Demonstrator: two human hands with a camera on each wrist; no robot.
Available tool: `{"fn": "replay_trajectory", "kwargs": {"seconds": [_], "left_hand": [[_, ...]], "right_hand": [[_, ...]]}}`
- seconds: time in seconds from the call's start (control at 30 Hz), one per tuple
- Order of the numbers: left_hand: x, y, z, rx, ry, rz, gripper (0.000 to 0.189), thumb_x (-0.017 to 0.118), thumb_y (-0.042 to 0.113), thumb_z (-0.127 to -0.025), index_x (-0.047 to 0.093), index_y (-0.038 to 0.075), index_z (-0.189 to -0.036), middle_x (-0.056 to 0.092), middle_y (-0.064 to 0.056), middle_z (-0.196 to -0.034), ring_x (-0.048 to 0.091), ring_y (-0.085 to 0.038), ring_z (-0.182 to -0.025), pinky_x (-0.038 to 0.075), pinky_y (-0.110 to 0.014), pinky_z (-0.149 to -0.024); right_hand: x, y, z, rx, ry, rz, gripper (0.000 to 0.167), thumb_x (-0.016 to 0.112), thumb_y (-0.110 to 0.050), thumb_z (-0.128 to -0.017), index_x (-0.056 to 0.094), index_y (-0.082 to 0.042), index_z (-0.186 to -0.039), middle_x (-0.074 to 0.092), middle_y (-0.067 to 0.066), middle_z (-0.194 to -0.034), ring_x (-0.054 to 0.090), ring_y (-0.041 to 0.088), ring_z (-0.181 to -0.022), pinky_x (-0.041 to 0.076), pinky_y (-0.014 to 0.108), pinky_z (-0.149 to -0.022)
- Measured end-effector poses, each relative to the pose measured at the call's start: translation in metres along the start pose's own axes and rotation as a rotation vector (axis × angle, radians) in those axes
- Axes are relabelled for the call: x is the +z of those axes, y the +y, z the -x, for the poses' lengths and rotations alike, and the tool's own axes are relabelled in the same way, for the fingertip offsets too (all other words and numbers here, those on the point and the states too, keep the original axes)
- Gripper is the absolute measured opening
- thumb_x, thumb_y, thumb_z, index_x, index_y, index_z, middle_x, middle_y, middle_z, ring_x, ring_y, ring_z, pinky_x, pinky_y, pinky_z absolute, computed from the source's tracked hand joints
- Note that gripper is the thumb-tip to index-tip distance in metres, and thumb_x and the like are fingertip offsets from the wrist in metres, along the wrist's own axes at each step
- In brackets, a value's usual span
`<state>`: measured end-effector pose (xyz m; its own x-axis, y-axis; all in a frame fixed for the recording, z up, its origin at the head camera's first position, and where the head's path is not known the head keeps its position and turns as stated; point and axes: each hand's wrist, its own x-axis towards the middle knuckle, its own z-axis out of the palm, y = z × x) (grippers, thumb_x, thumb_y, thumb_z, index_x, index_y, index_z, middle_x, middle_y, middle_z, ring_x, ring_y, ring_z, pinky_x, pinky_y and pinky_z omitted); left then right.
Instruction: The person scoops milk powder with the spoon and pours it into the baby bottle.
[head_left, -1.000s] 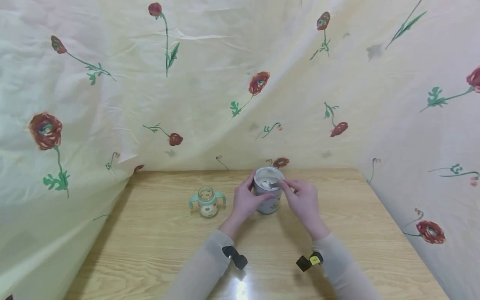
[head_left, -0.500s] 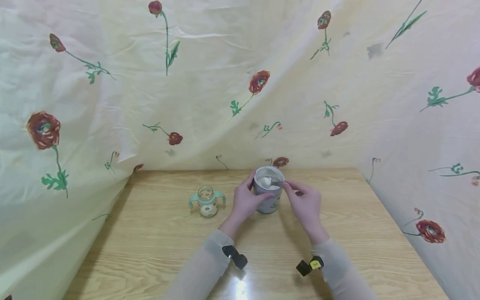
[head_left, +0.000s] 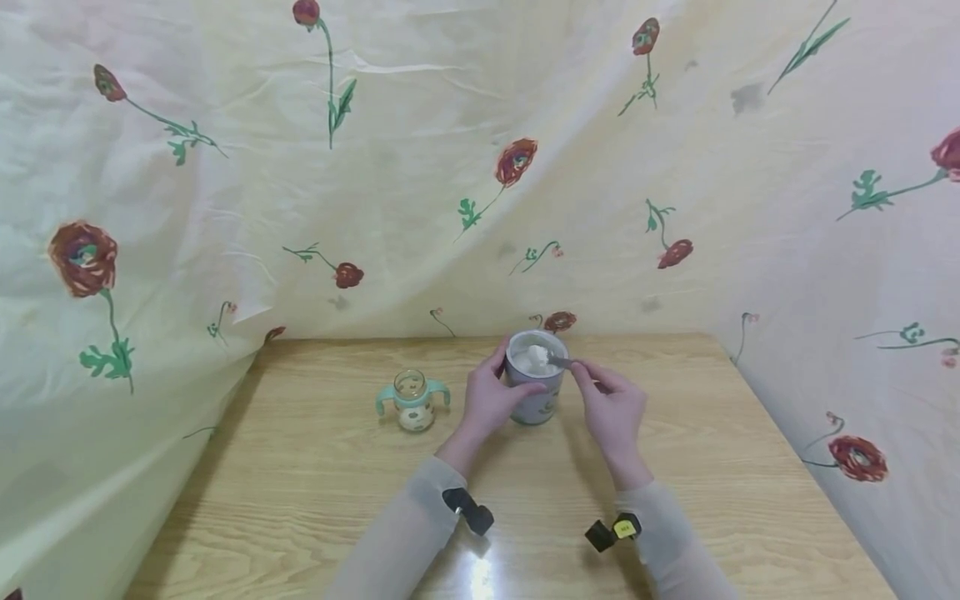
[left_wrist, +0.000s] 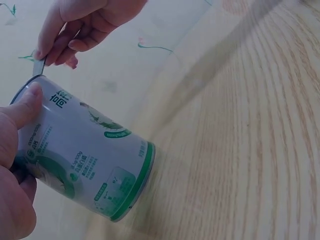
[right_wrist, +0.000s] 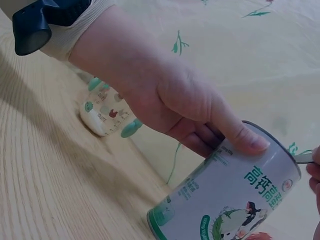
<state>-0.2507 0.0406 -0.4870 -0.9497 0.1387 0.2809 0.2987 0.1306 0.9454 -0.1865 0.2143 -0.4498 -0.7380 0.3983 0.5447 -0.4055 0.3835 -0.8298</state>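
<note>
My left hand (head_left: 491, 400) wraps round a white and green milk powder can (head_left: 536, 406), its thumb across the front near the rim. The can stands upright on the wooden table, uncovered, with white powder inside. Between thumb and fingers, my right hand (head_left: 613, 410) pinches the handle of a grey scoop (head_left: 562, 362). A heap of white powder (head_left: 538, 356) shows at the scoop's end, within the can's mouth. In the left wrist view the scoop handle (left_wrist: 38, 66) crosses the rim. The right wrist view catches only fingertips of the right hand (right_wrist: 315, 172) at its edge.
Left of the can stands a small clear baby bottle (head_left: 414, 402) with two teal handles and no cap on. A cream flowered cloth (head_left: 420, 183) hangs behind and along both sides of the wooden table (head_left: 315, 492). Both wrists wear black camera mounts.
The right hand has drawn the scoop slightly back to the right and up toward the rim, bringing a white heap of powder into sight. The left hand has kept its hold on the can.
</note>
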Motion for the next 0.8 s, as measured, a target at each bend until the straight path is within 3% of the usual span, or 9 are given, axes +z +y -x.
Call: {"fn": "replay_trajectory", "kwargs": {"seconds": [0.23,0.47,0.8], "left_hand": [[-0.002,0.0,-0.001,0.001,-0.019,-0.008,0.099,0.099,0.022,-0.077,0.048,0.008,-0.16,0.052,-0.011,-0.16,0.049,-0.031,-0.147,0.043,-0.04,-0.12],[-0.002,0.0,-0.001,0.002,-0.021,0.008,0.101,0.099,0.02,-0.076,0.046,0.006,-0.161,0.051,-0.012,-0.161,0.048,-0.031,-0.148,0.042,-0.039,-0.121],[-0.003,0.001,0.001,0.0,-0.029,0.004,0.101,0.099,0.02,-0.077,0.046,0.005,-0.161,0.05,-0.013,-0.161,0.047,-0.031,-0.148,0.041,-0.04,-0.121]], "right_hand": [[0.001,-0.016,0.002,-0.095,0.023,-0.009,0.006,0.079,0.012,-0.09,0.078,0.014,-0.095,0.077,0.029,-0.092,0.066,-0.002,-0.076,0.049,0.008,-0.067],[0.001,-0.01,0.001,-0.138,0.053,0.016,0.005,0.08,0.014,-0.088,0.079,0.015,-0.093,0.077,0.028,-0.088,0.065,0.003,-0.073,0.049,0.008,-0.065],[-0.001,-0.009,0.003,-0.054,0.062,-0.035,0.007,0.079,0.011,-0.091,0.078,0.015,-0.097,0.076,0.03,-0.091,0.064,-0.002,-0.072,0.049,0.007,-0.062]]}}
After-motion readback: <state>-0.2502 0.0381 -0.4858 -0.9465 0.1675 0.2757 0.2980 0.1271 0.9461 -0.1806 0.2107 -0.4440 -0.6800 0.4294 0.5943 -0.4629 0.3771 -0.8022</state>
